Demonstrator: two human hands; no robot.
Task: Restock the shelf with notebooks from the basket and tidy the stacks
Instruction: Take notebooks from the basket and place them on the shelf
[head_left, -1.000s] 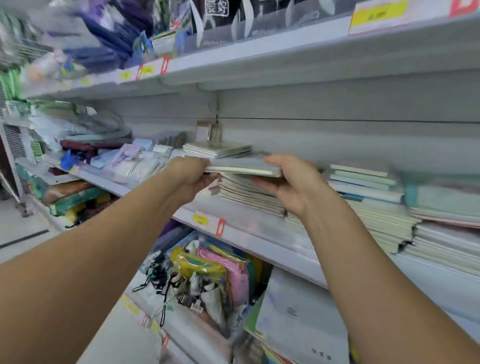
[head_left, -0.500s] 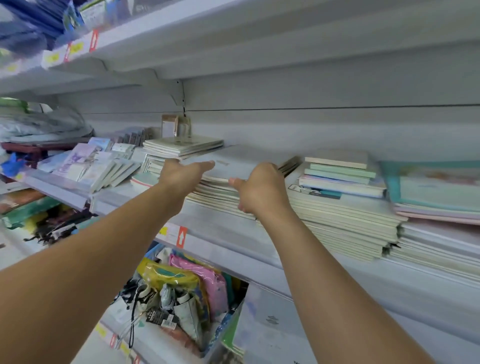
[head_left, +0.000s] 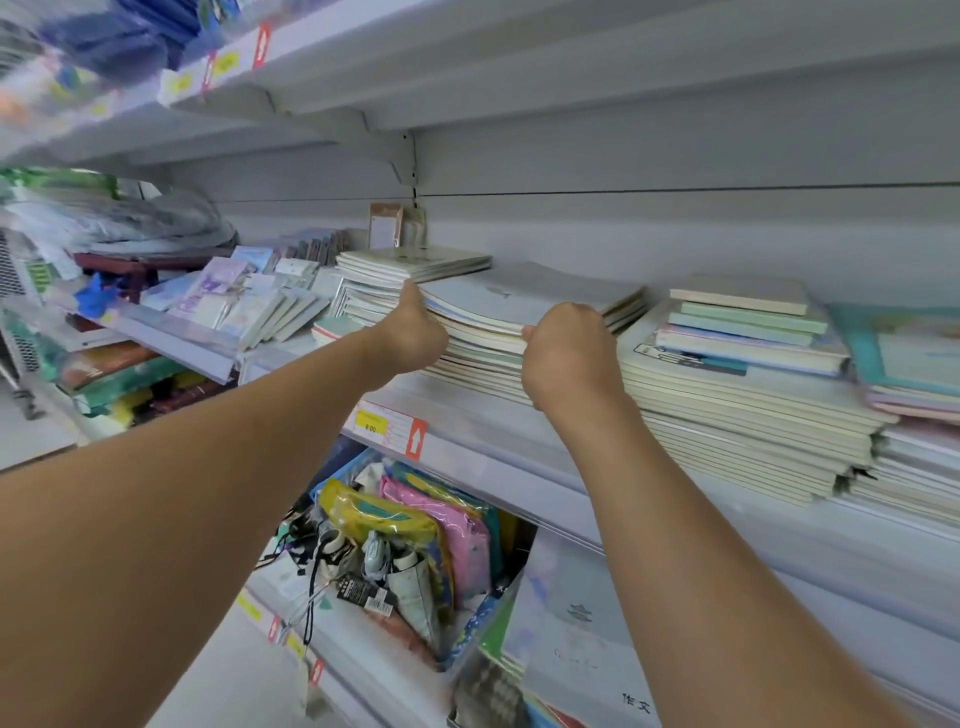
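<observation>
Both hands at the middle notebook stack, white metal shelf (head_left: 467, 410).

Left hand (head_left: 410, 332): fingers curled against the near left corner of the stack of thin pale-covered notebooks (head_left: 519, 306), thumb raised along its edge. Right hand (head_left: 569, 353): fingers curled round the near edge of the upper notebooks, holding them. Taller stack of cream and green notebooks (head_left: 743, 364) just right; smaller white stack (head_left: 410, 262) far left. Yellow price label (head_left: 375, 417) on the shelf lip below.

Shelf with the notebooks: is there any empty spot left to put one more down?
Only a bare strip of the shelf front, before the middle stack both hands press. Stacks crowd either side; the right stack touches its neighbour.
</observation>
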